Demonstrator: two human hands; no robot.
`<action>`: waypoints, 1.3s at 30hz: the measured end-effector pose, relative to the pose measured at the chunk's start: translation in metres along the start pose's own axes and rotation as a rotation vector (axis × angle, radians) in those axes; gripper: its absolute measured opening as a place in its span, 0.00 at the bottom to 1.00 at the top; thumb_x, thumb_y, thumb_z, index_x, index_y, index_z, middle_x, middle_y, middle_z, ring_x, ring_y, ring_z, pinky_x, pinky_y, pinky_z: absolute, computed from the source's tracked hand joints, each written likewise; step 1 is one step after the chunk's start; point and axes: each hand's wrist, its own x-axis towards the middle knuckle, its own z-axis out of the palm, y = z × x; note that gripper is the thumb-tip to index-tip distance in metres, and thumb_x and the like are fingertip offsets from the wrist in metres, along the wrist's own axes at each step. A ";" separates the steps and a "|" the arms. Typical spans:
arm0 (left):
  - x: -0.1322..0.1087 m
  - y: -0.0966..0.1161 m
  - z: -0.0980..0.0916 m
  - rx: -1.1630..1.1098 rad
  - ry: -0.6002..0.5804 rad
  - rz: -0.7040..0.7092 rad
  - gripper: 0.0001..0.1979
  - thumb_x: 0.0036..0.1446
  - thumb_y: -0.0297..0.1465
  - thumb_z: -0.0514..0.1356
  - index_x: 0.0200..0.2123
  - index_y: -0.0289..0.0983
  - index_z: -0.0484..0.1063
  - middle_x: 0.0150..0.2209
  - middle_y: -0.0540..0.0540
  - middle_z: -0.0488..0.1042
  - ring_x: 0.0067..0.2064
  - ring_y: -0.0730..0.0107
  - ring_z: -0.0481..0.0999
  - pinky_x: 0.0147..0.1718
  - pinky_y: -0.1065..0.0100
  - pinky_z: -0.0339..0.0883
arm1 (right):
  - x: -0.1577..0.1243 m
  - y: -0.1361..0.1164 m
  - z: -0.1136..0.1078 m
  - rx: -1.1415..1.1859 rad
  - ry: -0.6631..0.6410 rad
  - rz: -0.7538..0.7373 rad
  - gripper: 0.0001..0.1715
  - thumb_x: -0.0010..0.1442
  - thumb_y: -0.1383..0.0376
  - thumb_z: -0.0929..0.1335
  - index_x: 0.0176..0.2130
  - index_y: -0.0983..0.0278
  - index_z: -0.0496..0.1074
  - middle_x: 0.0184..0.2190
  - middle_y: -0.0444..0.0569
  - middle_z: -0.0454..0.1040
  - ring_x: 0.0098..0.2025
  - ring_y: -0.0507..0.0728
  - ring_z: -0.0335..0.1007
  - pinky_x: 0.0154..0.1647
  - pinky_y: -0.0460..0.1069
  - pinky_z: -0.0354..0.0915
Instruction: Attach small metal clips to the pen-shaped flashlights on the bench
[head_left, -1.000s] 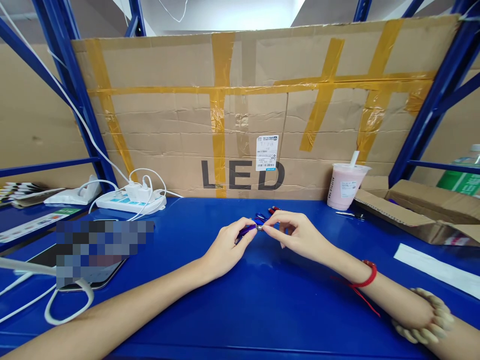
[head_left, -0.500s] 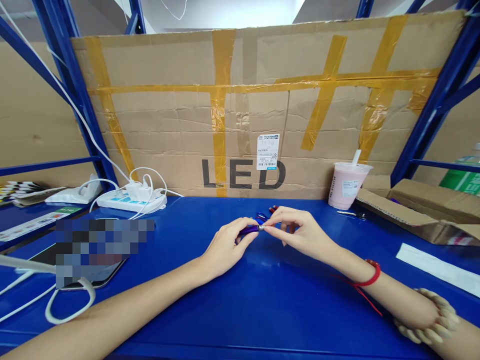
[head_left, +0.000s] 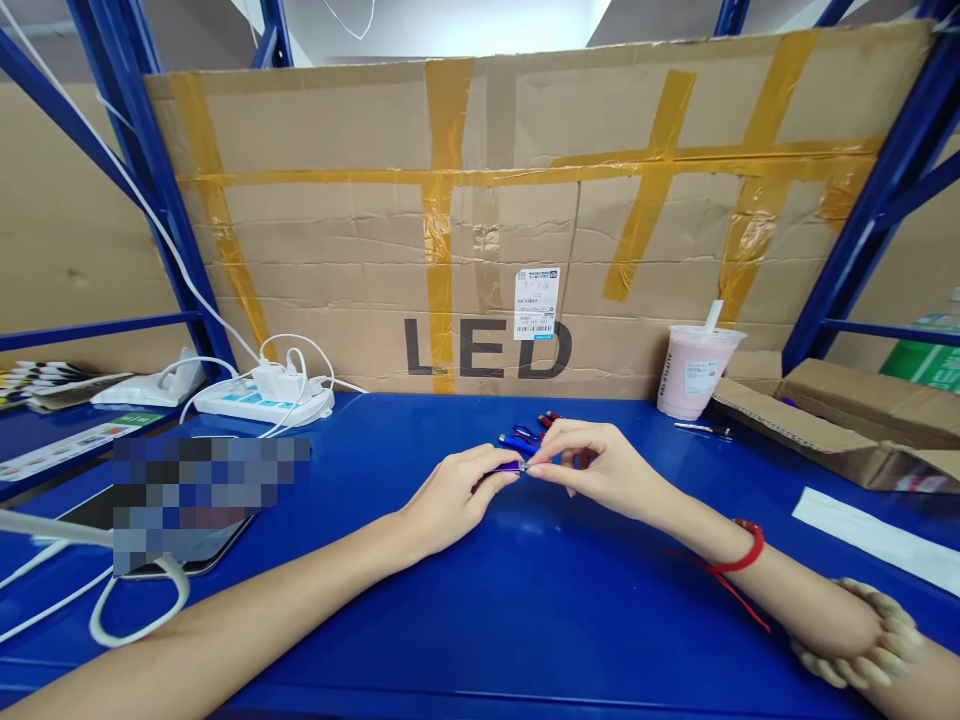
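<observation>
Between thumb and fingers, my left hand (head_left: 457, 495) grips a dark purple pen (head_left: 508, 467), most of its barrel hidden in the palm. My right hand (head_left: 596, 455) pinches the pen's silver end, thumb and forefinger pressed together there. Whether those fingertips hold a separate small part cannot be made out. Just behind the hands, a bright blue pen (head_left: 517, 444) lies on the blue table, partly covered by the right fingers. Beyond it are a darker blue piece (head_left: 526, 432) and a red pen-like piece (head_left: 550, 416).
A pink drink cup with a straw (head_left: 697, 372) stands at the back right, near scissors-like metal tool (head_left: 703, 430) and an open cardboard box (head_left: 840, 420). A white strip (head_left: 877, 540) lies right. Left are a power strip (head_left: 262, 398), cables and a tablet-like device (head_left: 202, 545).
Both hands have lowered slightly with the pen, showing more of the bright blue pen behind them. The right fingers stay at the silver end.
</observation>
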 end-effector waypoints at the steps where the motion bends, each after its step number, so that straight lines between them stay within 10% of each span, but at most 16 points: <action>1: 0.000 0.000 0.000 0.015 -0.017 0.007 0.11 0.62 0.30 0.50 0.43 0.38 0.70 0.37 0.47 0.74 0.38 0.71 0.72 0.40 0.70 0.65 | 0.000 0.001 0.000 0.022 -0.020 0.016 0.12 0.51 0.58 0.70 0.29 0.65 0.76 0.28 0.46 0.69 0.18 0.45 0.64 0.17 0.43 0.63; 10: -0.004 0.010 0.000 0.084 -0.071 0.035 0.11 0.62 0.30 0.49 0.40 0.36 0.71 0.28 0.49 0.69 0.30 0.72 0.69 0.32 0.72 0.63 | -0.002 0.005 0.002 0.061 -0.126 0.153 0.15 0.50 0.56 0.69 0.26 0.66 0.72 0.25 0.45 0.70 0.19 0.47 0.64 0.18 0.42 0.63; 22: -0.007 0.012 0.002 0.202 -0.047 0.092 0.12 0.63 0.29 0.47 0.38 0.34 0.70 0.30 0.46 0.72 0.33 0.68 0.70 0.34 0.70 0.65 | -0.008 -0.009 0.003 -0.272 -0.281 -0.034 0.19 0.63 0.61 0.57 0.26 0.65 0.67 0.21 0.43 0.70 0.20 0.47 0.64 0.27 0.42 0.60; 39: -0.005 0.002 0.000 0.313 0.057 0.277 0.14 0.63 0.26 0.47 0.47 0.35 0.68 0.34 0.45 0.74 0.34 0.69 0.72 0.36 0.68 0.66 | -0.006 -0.006 0.021 0.438 -0.297 0.383 0.27 0.53 0.44 0.62 0.23 0.65 0.60 0.14 0.35 0.54 0.12 0.45 0.55 0.13 0.41 0.49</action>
